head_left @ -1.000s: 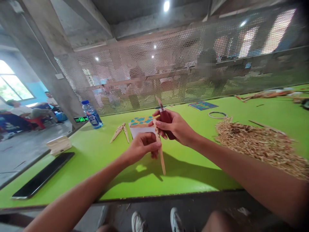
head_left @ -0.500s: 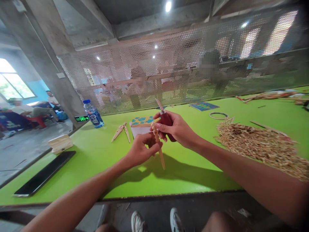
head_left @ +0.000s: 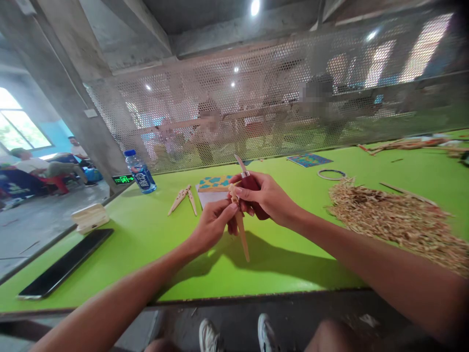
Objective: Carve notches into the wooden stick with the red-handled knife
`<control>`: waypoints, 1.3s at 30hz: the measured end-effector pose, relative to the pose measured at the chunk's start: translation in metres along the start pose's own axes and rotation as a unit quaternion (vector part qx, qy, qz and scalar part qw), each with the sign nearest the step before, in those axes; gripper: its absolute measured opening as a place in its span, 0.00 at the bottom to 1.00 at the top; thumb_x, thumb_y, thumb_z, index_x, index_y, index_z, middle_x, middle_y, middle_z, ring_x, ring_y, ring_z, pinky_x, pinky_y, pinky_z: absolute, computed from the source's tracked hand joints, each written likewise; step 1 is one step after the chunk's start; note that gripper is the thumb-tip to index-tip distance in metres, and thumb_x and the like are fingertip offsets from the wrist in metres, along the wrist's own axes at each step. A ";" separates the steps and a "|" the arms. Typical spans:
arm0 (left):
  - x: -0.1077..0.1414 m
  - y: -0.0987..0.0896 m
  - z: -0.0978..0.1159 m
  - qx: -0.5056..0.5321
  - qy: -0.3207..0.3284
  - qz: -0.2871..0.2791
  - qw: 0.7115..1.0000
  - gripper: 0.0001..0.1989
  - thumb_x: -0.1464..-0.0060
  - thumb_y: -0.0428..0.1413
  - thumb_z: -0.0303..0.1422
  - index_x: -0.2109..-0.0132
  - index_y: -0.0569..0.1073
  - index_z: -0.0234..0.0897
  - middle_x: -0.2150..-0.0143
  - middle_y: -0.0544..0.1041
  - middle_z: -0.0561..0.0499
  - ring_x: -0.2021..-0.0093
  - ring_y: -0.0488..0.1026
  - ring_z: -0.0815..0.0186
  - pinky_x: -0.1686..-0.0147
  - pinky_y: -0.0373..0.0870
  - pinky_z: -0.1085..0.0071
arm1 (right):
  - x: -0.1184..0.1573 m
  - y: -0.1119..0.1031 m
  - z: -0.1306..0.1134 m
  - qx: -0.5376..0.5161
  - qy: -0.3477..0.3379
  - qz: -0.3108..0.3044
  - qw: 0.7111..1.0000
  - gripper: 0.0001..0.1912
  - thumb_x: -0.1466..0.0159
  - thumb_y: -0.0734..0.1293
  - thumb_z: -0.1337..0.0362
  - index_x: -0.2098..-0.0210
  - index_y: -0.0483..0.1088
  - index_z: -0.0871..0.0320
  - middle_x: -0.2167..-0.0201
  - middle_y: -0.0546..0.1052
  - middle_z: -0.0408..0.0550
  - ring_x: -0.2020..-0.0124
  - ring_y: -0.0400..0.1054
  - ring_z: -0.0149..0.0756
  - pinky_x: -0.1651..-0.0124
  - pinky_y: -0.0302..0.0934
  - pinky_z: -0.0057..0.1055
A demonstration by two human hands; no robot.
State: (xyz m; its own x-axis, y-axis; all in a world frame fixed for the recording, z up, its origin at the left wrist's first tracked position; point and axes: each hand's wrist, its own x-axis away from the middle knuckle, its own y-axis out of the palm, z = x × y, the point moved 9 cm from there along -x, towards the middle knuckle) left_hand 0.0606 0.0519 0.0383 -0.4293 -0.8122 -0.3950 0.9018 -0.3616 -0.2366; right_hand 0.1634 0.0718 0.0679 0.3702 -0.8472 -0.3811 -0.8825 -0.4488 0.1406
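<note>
The fingers of the left hand (head_left: 212, 222) are pinching a carved wooden stick (head_left: 243, 240) near its middle, presumably steadying it; its plain tapered end is pointing down over the counter (head_left: 293, 278). At the stick's notched upper end, the thumb and fingers of the right hand (head_left: 273, 198) are closing on the wood, while the palm is cradling a red-handled carving knife (head_left: 250, 185). The blade is pointing up and beyond the stick, a hold likely keeping its edge off wood and skin. Just beyond the stick, a box with a yellow-and-blue patterned top (head_left: 215, 183) is sitting. Left of the stick, two tapered, dark-spotted wooden pieces (head_left: 179, 201) are lying within easy reach; farther left, a blue-capped bottle (head_left: 141, 173) is standing and a smartphone (head_left: 66, 264) is lying, apparently outside the working area. Right of the stick, wood shavings (head_left: 388, 227) are forming a heap, seemingly gathered aside.
</note>
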 end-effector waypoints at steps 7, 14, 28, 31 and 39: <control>0.000 -0.001 0.002 0.024 0.001 0.001 1.000 0.23 0.35 0.54 0.47 0.65 0.77 0.29 0.78 0.76 0.49 0.80 0.73 0.69 0.78 0.70 0.75 | -0.001 0.001 0.002 -0.032 0.016 -0.001 0.999 0.20 0.48 0.78 0.61 0.60 0.72 0.60 0.73 0.78 0.44 0.80 0.68 0.29 0.80 0.62 0.27; -0.002 0.000 0.003 0.050 0.010 -0.003 0.999 0.22 0.35 0.55 0.47 0.64 0.76 0.30 0.73 0.79 0.47 0.80 0.74 0.70 0.79 0.71 0.75 | 0.002 0.003 0.001 -0.035 0.018 -0.002 0.999 0.21 0.49 0.79 0.59 0.61 0.71 0.60 0.78 0.76 0.41 0.82 0.65 0.27 0.82 0.58 0.26; 0.000 -0.009 0.008 0.036 0.029 0.048 0.998 0.17 0.39 0.61 0.43 0.61 0.76 0.30 0.70 0.79 0.48 0.78 0.77 0.69 0.79 0.72 0.76 | -0.001 -0.007 0.003 0.035 0.010 0.029 0.999 0.21 0.46 0.79 0.54 0.62 0.72 0.60 0.83 0.71 0.37 0.84 0.59 0.24 0.83 0.52 0.24; -0.001 -0.010 0.008 0.041 0.032 0.050 0.997 0.18 0.40 0.62 0.44 0.60 0.75 0.30 0.68 0.80 0.48 0.79 0.77 0.70 0.80 0.71 0.76 | 0.000 -0.007 0.004 0.039 0.011 0.032 0.999 0.20 0.46 0.79 0.54 0.63 0.72 0.59 0.82 0.71 0.37 0.83 0.60 0.25 0.83 0.53 0.24; -0.003 -0.012 0.005 0.051 0.025 0.048 0.997 0.17 0.40 0.62 0.44 0.63 0.75 0.31 0.72 0.77 0.51 0.78 0.76 0.70 0.79 0.71 0.76 | 0.000 -0.008 0.006 0.048 0.019 0.042 0.998 0.17 0.45 0.77 0.56 0.63 0.72 0.59 0.81 0.71 0.38 0.83 0.61 0.26 0.83 0.53 0.24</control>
State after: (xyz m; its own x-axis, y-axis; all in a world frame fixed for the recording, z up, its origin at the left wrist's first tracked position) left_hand 0.0513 0.0565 0.0466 -0.3399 -0.8230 -0.4551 0.9382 -0.3300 -0.1040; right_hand 0.1687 0.0768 0.0612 0.3027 -0.8914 -0.3373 -0.9338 -0.3482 0.0824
